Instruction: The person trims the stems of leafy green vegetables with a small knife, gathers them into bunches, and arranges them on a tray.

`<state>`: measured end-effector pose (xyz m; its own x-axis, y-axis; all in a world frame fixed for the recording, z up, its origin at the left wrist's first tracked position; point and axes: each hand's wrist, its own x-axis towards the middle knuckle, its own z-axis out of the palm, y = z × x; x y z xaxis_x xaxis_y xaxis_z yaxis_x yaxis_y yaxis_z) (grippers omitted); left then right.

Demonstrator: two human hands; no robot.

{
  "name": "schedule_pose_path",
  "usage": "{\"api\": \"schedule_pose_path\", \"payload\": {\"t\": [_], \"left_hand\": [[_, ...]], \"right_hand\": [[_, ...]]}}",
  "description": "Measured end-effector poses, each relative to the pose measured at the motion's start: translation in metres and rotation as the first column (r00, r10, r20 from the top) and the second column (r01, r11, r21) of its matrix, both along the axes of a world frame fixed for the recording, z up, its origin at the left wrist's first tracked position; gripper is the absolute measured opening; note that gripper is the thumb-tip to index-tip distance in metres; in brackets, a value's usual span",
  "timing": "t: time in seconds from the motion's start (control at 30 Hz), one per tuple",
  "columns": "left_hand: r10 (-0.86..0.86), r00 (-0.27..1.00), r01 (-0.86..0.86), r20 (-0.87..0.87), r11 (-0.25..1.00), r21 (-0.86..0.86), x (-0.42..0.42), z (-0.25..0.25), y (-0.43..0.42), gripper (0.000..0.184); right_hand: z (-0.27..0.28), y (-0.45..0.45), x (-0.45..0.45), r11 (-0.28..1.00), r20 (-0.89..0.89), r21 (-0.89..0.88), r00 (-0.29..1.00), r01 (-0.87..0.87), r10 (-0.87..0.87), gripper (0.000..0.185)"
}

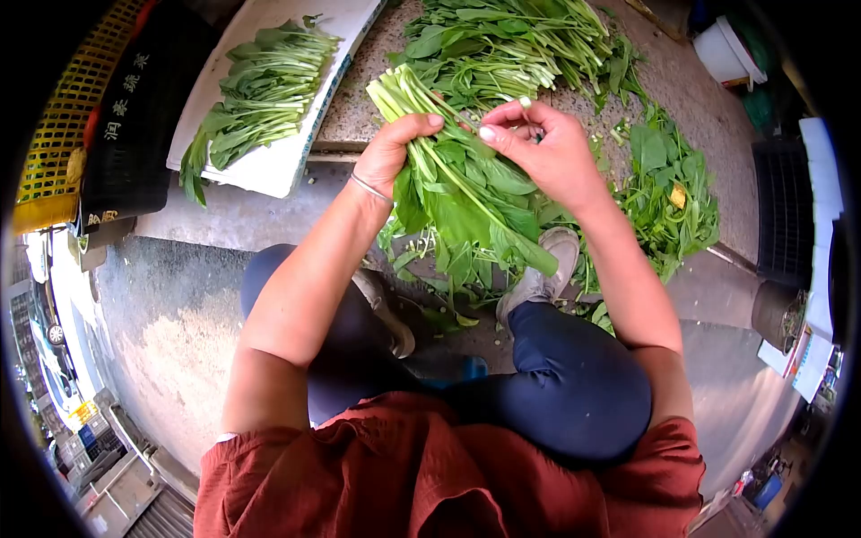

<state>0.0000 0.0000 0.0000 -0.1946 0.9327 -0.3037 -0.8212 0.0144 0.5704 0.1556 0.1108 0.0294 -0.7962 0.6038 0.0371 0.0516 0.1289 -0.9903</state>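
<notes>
My left hand [395, 148] is wrapped round a bunch of leafy greens [466, 193], its pale cut stems pointing up and away from me and its leaves hanging toward my shoes. A metal bangle circles that wrist. My right hand [543, 143] is at the right side of the bunch, thumb and forefinger drawn together in a pinch. Whatever lies between those fingertips is too small to make out. A small pale spot shows on top of the forefinger. Beyond both hands, a large pile of greens [511, 45] lies on the stone slab.
A white board [278, 166] at the upper left bears a row of greens [273, 85]. Loose leaves [668, 179] are heaped on the right. A yellow crate [58, 99], a white bucket [728, 52] and a dark crate [778, 211] stand around. My shoes [556, 260] are below the bunch.
</notes>
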Motion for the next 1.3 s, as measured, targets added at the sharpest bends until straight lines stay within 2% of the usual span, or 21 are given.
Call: {"api": "schedule_pose_path", "payload": {"t": [0.1, 0.17, 0.23, 0.3, 0.33, 0.37, 0.47, 0.5, 0.53, 0.6, 0.63, 0.7, 0.73, 0.8, 0.9, 0.97, 1.03, 1.1, 1.17, 1.23, 1.3], "left_hand": [[0.083, 0.993, -0.087, -0.083, 0.995, -0.049, -0.002, 0.007, -0.004, 0.038], [0.021, 0.999, -0.02, 0.025, 0.997, -0.068, 0.009, 0.001, -0.001, 0.032], [-0.042, 0.994, 0.043, 0.097, 0.999, -0.009, 0.013, -0.009, 0.007, 0.029], [0.039, 0.995, -0.048, -0.089, 0.994, -0.095, 0.009, -0.009, 0.01, 0.03], [0.013, 0.982, -0.042, -0.187, 0.988, -0.151, 0.001, -0.009, 0.009, 0.031], [0.026, 0.978, -0.058, -0.207, 0.986, -0.153, -0.013, -0.007, 0.006, 0.031], [-0.084, 0.836, -0.046, -0.543, 0.974, -0.222, -0.058, 0.041, -0.018, 0.032], [-0.192, 0.722, -0.07, -0.664, 0.935, -0.347, -0.08, 0.061, -0.025, 0.034], [-0.305, 0.508, -0.124, -0.805, 0.9, -0.419, -0.102, 0.076, -0.033, 0.035], [-0.477, -0.08, -0.273, -0.875, 0.855, -0.441, -0.148, 0.088, -0.041, 0.042], [-0.449, -0.449, -0.256, -0.773, 0.893, -0.369, -0.162, 0.094, -0.045, 0.048], [-0.615, -0.711, -0.452, -0.341, 0.771, -0.448, -0.176, 0.099, -0.043, 0.051], [-0.614, -0.71, -0.451, -0.344, 0.772, -0.448, -0.186, 0.092, -0.041, 0.051], [-0.613, -0.789, -0.501, -0.043, 0.682, -0.533, -0.211, 0.065, -0.036, 0.047], [-0.606, -0.793, -0.505, 0.054, 0.607, -0.614, -0.229, 0.03, -0.023, 0.051], [-0.642, -0.767, -0.507, 0.001, 0.604, -0.615, -0.232, 0.011, -0.02, 0.052], [-0.669, -0.743, -0.584, 0.0, 0.649, -0.488, -0.232, -0.007, -0.023, 0.054], [-0.69, -0.724, -0.577, -0.021, 0.622, -0.529, -0.245, -0.023, -0.019, 0.062], [-0.748, -0.636, -0.51, -0.189, 0.591, -0.624, -0.256, -0.029, -0.019, 0.069], [-0.731, -0.631, -0.457, -0.258, 0.62, -0.638, -0.269, -0.034, -0.021, 0.072], [-0.701, -0.668, -0.443, -0.249, 0.643, -0.625, -0.272, -0.029, -0.018, 0.074]], "right_hand": [[-0.006, -0.017, -0.008, 0.999, -0.012, 0.02, 0.999, -0.043, 0.043, 0.021], [-0.007, -0.029, -0.003, 0.991, 0.124, 0.131, 0.992, -0.04, 0.023, 0.02], [-0.006, -0.028, 0.005, 0.99, 0.137, 0.128, 0.99, -0.063, 0.045, 0.02], [-0.003, -0.027, 0.005, 0.999, 0.122, 0.046, 0.992, -0.018, 0.012, 0.021], [0.0, -0.023, 0.006, 1.0, 0.09, -0.029, 0.996, 0.006, -0.003, 0.021], [0.002, -0.021, 0.008, 0.993, 0.061, -0.115, 0.998, 0.033, -0.026, 0.022], [-0.001, -0.009, 0.016, 0.994, 0.05, -0.062, 0.995, 0.085, -0.082, 0.023], [-0.004, -0.006, 0.022, 0.993, 0.058, -0.055, 0.993, 0.108, -0.105, 0.023], [-0.009, -0.003, 0.027, 0.992, 0.09, -0.041, 0.99, 0.115, -0.111, 0.022], [-0.015, -0.003, 0.033, 0.992, 0.148, -0.039, 0.982, 0.12, -0.113, 0.022], [-0.017, -0.003, 0.035, 0.992, 0.204, -0.035, 0.973, 0.12, -0.111, 0.022], [-0.021, -0.004, 0.039, 0.994, 0.225, -0.014, 0.969, 0.106, -0.1, 0.021], [-0.023, -0.005, 0.04, 0.994, 0.261, -0.002, 0.96, 0.108, -0.103, 0.021], [-0.028, -0.006, 0.039, 0.994, 0.308, 0.004, 0.945, 0.111, -0.107, 0.02], [-0.037, -0.007, 0.039, 0.995, 0.351, 0.015, 0.931, 0.099, -0.098, 0.02], [-0.043, -0.004, 0.04, 0.995, 0.394, 0.005, 0.915, 0.099, -0.093, 0.02], [-0.046, -0.001, 0.038, 0.994, 0.429, -0.007, 0.898, 0.107, -0.094, 0.02], [-0.05, 0.006, 0.035, 0.993, 0.444, -0.035, 0.892, 0.113, -0.086, 0.02], [-0.054, 0.011, 0.03, 0.991, 0.458, -0.058, 0.885, 0.118, -0.079, 0.02], [-0.058, 0.015, 0.025, 0.997, 0.457, 0.0, 0.887, 0.079, -0.07, 0.021], [-0.058, 0.018, 0.013, 0.996, 0.476, -0.051, 0.879, 0.067, -0.035, 0.021]]}}
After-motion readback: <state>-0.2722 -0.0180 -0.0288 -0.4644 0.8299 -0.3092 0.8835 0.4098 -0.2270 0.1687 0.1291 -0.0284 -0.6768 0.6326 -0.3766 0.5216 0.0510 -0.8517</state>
